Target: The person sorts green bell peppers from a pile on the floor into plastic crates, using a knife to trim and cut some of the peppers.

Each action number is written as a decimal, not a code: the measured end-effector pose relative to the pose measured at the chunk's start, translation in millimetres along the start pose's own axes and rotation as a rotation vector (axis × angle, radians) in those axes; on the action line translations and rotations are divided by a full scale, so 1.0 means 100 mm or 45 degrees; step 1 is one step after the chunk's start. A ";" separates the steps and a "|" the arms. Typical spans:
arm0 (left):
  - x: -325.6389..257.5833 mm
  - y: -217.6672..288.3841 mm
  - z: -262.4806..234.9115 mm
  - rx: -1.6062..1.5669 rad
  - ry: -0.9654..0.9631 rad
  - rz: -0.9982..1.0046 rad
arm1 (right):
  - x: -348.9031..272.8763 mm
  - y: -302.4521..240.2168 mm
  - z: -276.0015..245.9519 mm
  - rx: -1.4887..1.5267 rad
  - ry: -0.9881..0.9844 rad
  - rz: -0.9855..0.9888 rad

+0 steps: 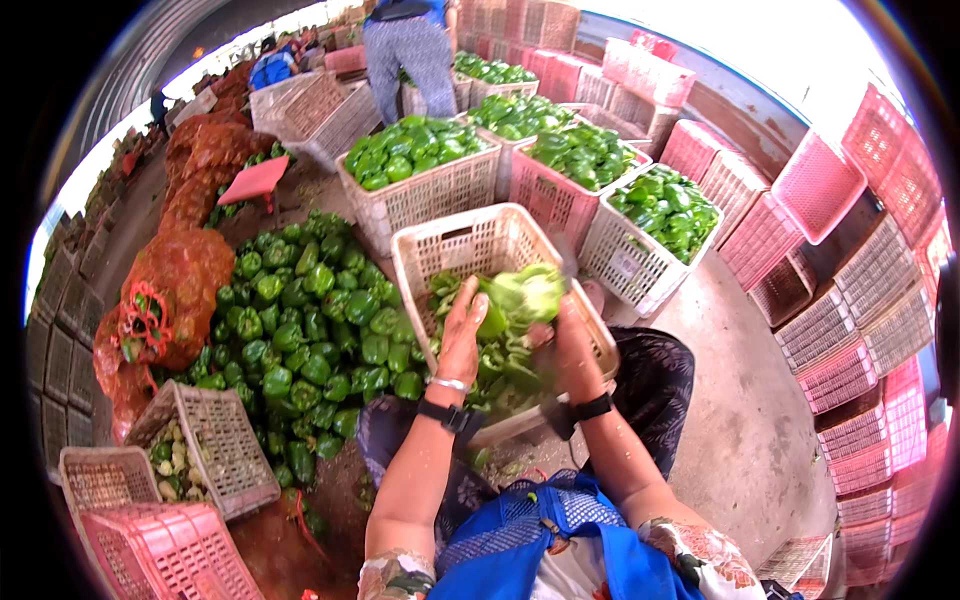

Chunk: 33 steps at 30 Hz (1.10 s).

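Observation:
A whitish plastic crate (470,245) stands between my knees, with green bell peppers (500,350) inside. Over it, my left hand (462,335) has its fingers stretched out beside the peppers, and nothing shows gripped in it. My right hand (577,350) is at the crate's right side, its fingers smeared by motion. Pale green peppers (535,290), blurred too, are between the hands and closest to the right one; whether that hand grips them is unclear. A large heap of green bell peppers (310,320) lies on the floor to the left of the crate.
Crates full of green peppers (420,155) stand ahead, one more (645,265) to the right. Red mesh sacks (180,285) line the left, near a small pink stool (255,180). Stacked crates (845,330) border the right. Crates (225,445) sit at lower left. A person (410,60) stands ahead.

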<state>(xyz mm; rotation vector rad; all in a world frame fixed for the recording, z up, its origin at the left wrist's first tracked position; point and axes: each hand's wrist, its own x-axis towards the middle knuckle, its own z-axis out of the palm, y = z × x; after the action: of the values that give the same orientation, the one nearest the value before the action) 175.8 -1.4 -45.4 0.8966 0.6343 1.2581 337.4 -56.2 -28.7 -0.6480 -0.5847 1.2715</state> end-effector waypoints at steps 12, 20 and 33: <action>-0.21 -0.20 -0.06 0.446 -0.043 0.303 | -0.12 0.02 0.22 -0.472 0.234 0.185; -0.28 0.19 0.14 -0.143 -0.172 -0.179 | 0.06 0.17 -0.03 -1.388 -0.088 -0.160; -0.31 -0.25 0.04 0.390 0.145 0.051 | 0.01 0.19 0.15 -1.273 0.272 -0.319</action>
<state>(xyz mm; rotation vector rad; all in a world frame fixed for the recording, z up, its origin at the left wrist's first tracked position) 185.8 -33.6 -66.7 1.0983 0.9208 1.2747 314.3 -50.2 -32.5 -1.4570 -1.0873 0.5971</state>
